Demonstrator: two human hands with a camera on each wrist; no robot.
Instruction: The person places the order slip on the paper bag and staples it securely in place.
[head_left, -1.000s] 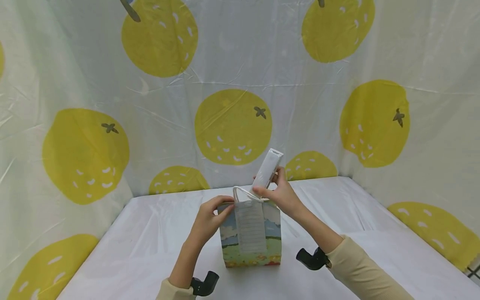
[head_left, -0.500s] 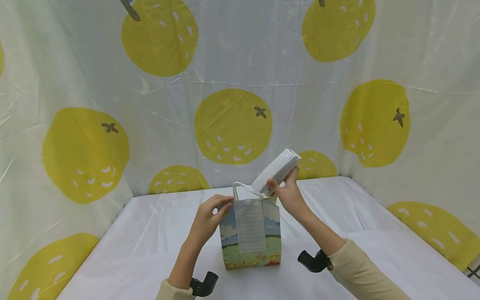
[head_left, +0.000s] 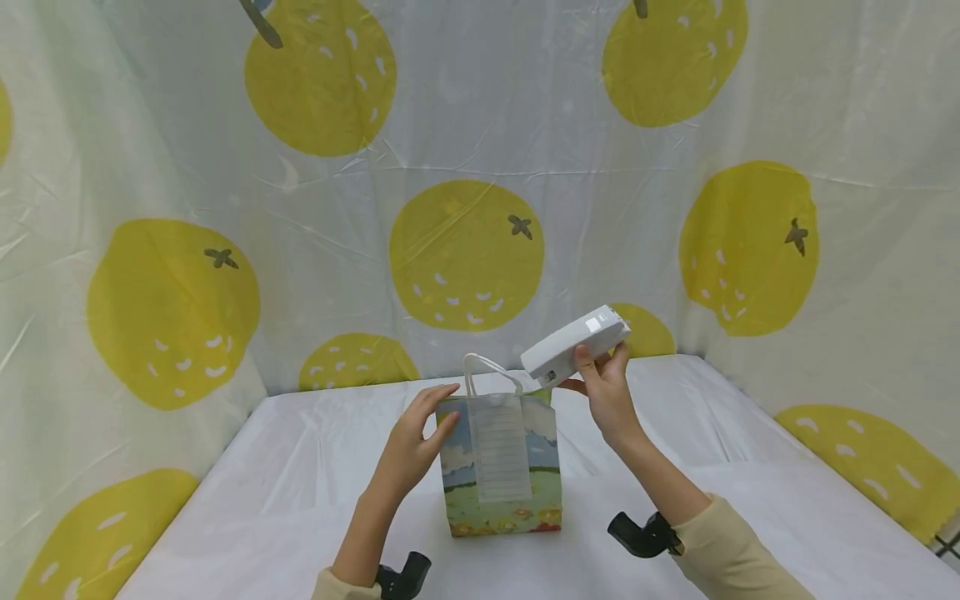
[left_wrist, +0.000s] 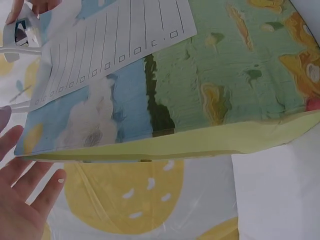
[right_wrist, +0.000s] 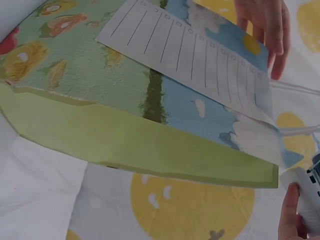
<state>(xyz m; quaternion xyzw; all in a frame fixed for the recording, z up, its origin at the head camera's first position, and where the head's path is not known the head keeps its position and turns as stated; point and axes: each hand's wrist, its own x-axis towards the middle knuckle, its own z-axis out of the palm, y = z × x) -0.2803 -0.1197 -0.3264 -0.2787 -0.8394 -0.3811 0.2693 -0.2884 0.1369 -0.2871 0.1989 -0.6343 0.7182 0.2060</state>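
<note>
A paper gift bag [head_left: 543,479] with a painted landscape of sky, field and flowers stands upright on the table. My left hand [head_left: 408,437] is at its upper left corner, fingers fairly straight and spread in the left wrist view, holding nothing. Above and right of the bag's mouth, my right hand [head_left: 611,404] grips a long white box [head_left: 573,343] between thumb and fingers. The box is tilted, its lower end near the bag's rim, with a small dark marking there. The bag's inside is hidden.
A sheet with ruled lines and small squares [head_left: 501,450] lies on the bag's front. White cord handles [head_left: 486,360] rise from its top. White cloth covers the table [head_left: 315,483]. Behind hangs a curtain printed with yellow fruit [head_left: 465,250].
My right hand has drawn the white box up and right, away from the bag's mouth, tipping it flatter. My left fingers have loosened from the bag's edge and spread.
</note>
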